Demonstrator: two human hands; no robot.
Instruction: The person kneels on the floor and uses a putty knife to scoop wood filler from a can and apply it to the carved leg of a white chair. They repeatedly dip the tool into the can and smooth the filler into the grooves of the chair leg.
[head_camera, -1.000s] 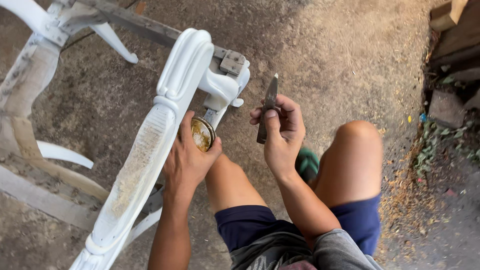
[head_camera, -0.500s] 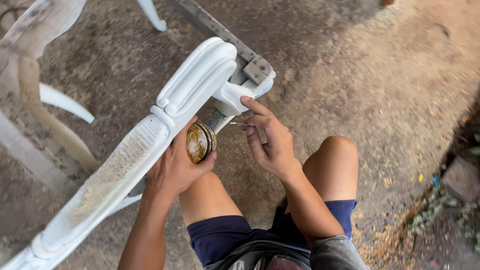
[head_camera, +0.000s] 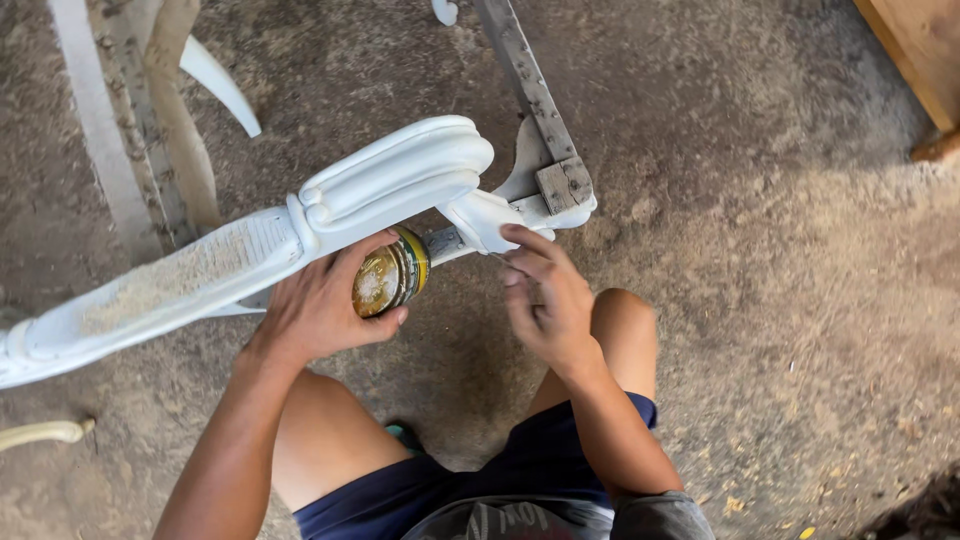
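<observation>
The white chair arm (head_camera: 250, 260) runs long from near left to far right, and it ends at a joint (head_camera: 490, 215) under the scroll. The left hand (head_camera: 320, 305) is closed around a small round tin (head_camera: 390, 275), which it holds against the underside of the arm. The right hand (head_camera: 545, 295) is just right of the tin, its fingertips pinched at the joint, maybe on a thin tool; I cannot tell. The right hand is nearer to the joint.
</observation>
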